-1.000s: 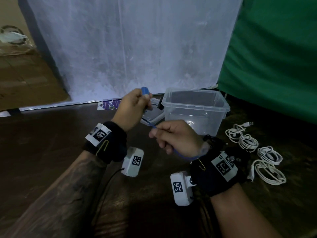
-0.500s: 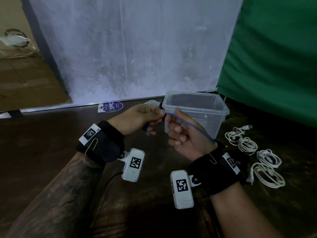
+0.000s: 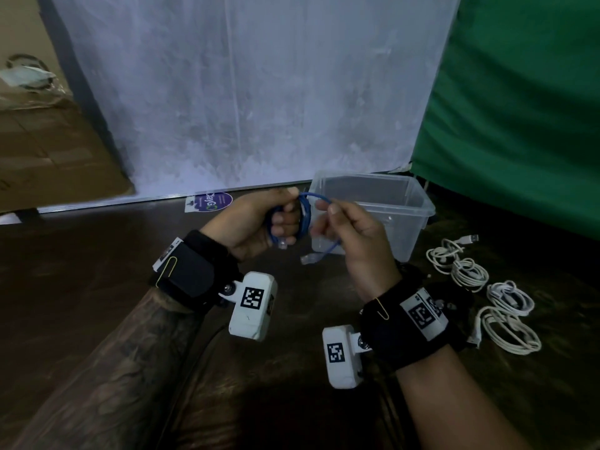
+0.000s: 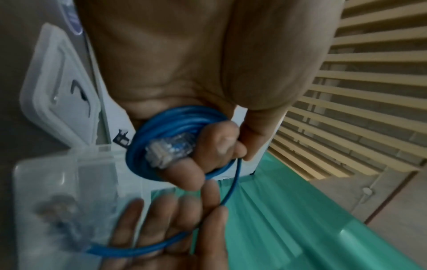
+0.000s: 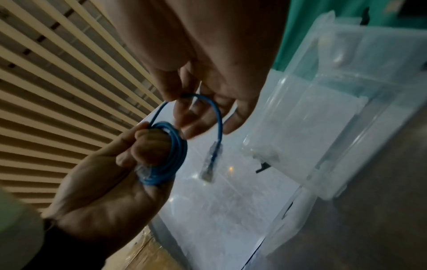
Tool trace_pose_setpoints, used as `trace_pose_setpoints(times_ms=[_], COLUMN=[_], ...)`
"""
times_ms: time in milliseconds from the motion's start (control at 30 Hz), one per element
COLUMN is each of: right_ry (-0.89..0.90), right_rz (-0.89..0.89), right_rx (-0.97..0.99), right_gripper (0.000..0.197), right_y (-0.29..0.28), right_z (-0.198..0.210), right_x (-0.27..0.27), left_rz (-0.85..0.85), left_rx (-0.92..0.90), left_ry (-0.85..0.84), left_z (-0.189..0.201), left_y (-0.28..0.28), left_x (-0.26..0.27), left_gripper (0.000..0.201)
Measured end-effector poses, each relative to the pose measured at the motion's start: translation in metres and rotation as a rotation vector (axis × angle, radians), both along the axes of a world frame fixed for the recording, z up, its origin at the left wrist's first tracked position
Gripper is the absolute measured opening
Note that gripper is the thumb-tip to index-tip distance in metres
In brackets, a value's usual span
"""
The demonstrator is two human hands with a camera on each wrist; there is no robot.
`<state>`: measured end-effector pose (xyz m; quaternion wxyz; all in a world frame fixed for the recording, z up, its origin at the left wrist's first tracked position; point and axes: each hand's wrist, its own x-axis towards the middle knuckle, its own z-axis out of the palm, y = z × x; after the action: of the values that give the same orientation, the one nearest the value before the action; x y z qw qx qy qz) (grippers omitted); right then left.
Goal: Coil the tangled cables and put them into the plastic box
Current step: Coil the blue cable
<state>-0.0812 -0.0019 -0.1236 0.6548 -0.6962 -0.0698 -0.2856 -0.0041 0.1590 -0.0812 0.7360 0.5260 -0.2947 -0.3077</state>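
on dark wooden flooring (image 3: 97,287), the left hand (image 3: 253,219) is gripping a springy thin blue network cable (image 3: 305,216) coil; the right hand (image 3: 350,235) is pinching its loose tail (best held near the plug).

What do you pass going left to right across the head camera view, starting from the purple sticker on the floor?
Purple sticker → left hand → blue cable coil → right hand → plastic box → white cables on the floor.
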Motion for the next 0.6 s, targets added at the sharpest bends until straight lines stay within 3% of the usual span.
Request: trace_pose_setpoints(times_ms=[133, 233, 367, 600], right_ry=[0.12, 0.182, 0.099, 0.028], right_rz=[0.155, 0.272, 0.118, 0.069], right_rx=[0.179, 0.137, -0.09, -0.177], right_gripper=[0.021, 0.023, 0.027, 0.022], right_y=[0.009, 0.009, 0.004, 0.003], right_z=[0.0, 0.001, 0.001, 0.008], right_x=[-0.004, -0.005, -0.006, -0.011], left_rz=[-0.16, -0.222, -0.219, -0.073], left_rx=[-0.106, -0.193, -0.216, -0.11], left_ry=[0.116, 0.167, 0.144, -0.074], left_z=[-0.002, -0.001, -0.001, 0.006], left_y=[-0.002, -0.001, -0.002, 0.0], left_x=[-0.004, -0.007, -0.008, -0.008], left_gripper=[0.03, 0.031, 0.033, 0.025])
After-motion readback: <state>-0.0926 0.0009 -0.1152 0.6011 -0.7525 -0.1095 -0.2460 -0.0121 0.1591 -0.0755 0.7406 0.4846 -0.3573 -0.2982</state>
